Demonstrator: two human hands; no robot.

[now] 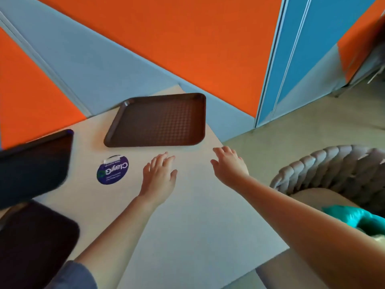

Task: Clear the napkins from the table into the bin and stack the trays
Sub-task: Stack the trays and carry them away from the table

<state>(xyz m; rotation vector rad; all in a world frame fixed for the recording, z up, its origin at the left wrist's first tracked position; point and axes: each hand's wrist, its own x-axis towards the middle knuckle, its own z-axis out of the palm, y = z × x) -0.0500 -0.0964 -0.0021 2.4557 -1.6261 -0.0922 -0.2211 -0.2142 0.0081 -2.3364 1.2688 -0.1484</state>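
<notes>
Facing textured rectangular brown tray (pixel 158 120)

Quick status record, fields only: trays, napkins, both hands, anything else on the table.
far tray: brown tray, empty, flat near the table's far edge
left trays: two dark trays, one blurred at the left edge, one nearer the camera
napkins: none in view
left hand: left hand open, reaching toward brown tray, holds nothing
right hand: right hand open, reaching, holds nothing
other: round purple sticker on table

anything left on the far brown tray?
Nothing shows on the far brown tray: its textured bed is bare, no napkins. What lies under it on the table is hidden.
</notes>
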